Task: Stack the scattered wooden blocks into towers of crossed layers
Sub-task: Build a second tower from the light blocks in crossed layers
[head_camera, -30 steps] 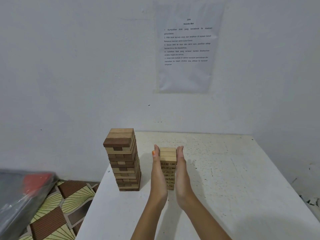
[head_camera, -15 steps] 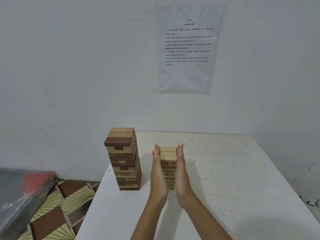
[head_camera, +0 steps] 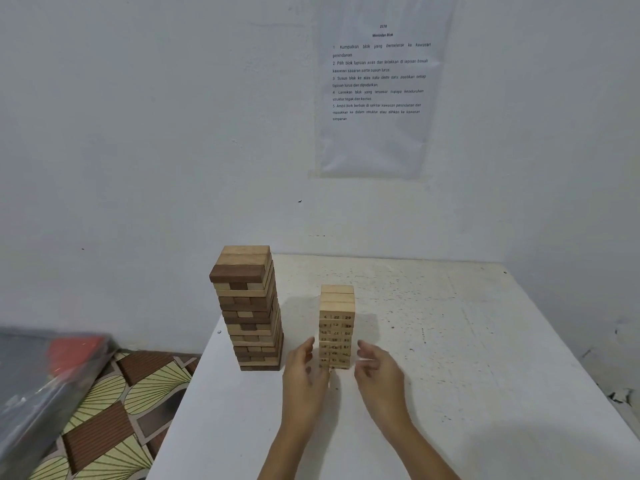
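Note:
Two block towers stand on the white table (head_camera: 450, 358). The larger tower (head_camera: 251, 310) mixes dark and light wood in crossed layers and stands near the table's left edge. The smaller pale tower (head_camera: 336, 327), with numbers printed on its block ends, stands to its right. My left hand (head_camera: 304, 379) is low at the small tower's left side and my right hand (head_camera: 379, 374) low at its right side. Both hands hold nothing, fingers loosely curled and apart, a little off the tower's base.
A printed instruction sheet (head_camera: 377, 88) is taped to the wall behind the table. Left of the table lies a patterned floor mat (head_camera: 114, 410) and a grey plastic-covered item with a red part (head_camera: 52, 372). The table's left edge runs close to the larger tower.
Both hands were pressed flat against the small tower's sides. They have since come away, dropped toward the base and drawn back, leaving the tower standing free.

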The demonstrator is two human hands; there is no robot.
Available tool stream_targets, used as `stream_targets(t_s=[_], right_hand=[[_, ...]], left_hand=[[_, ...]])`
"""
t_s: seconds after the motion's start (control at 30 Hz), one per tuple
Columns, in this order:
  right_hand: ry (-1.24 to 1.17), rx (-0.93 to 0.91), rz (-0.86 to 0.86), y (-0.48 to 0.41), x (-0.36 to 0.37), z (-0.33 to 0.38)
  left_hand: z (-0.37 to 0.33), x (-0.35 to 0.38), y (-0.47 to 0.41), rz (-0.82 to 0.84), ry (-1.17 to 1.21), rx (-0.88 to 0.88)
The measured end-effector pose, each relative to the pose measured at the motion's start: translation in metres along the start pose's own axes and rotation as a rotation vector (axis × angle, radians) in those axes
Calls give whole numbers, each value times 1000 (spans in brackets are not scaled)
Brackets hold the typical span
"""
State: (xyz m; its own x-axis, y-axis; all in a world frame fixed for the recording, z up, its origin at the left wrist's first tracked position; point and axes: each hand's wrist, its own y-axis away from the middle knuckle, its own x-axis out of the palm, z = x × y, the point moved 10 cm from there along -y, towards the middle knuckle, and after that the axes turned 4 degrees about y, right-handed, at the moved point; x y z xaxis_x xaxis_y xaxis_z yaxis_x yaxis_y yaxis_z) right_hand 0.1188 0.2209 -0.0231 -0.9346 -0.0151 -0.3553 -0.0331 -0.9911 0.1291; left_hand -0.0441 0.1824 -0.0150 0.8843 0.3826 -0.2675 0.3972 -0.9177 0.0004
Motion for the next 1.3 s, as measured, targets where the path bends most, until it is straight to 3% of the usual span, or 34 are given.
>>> stream_targets(t_s=[0.23, 0.87, 1.3], right_hand=[[85, -160, -63, 1, 7, 11], [34, -190, -161, -7, 1, 4], [17, -163, -181, -43, -36, -5]], left_hand=[[-1, -2, -13, 2, -89, 96], [1, 2, -25, -27, -105, 202], [-9, 50, -50, 28, -67, 186]])
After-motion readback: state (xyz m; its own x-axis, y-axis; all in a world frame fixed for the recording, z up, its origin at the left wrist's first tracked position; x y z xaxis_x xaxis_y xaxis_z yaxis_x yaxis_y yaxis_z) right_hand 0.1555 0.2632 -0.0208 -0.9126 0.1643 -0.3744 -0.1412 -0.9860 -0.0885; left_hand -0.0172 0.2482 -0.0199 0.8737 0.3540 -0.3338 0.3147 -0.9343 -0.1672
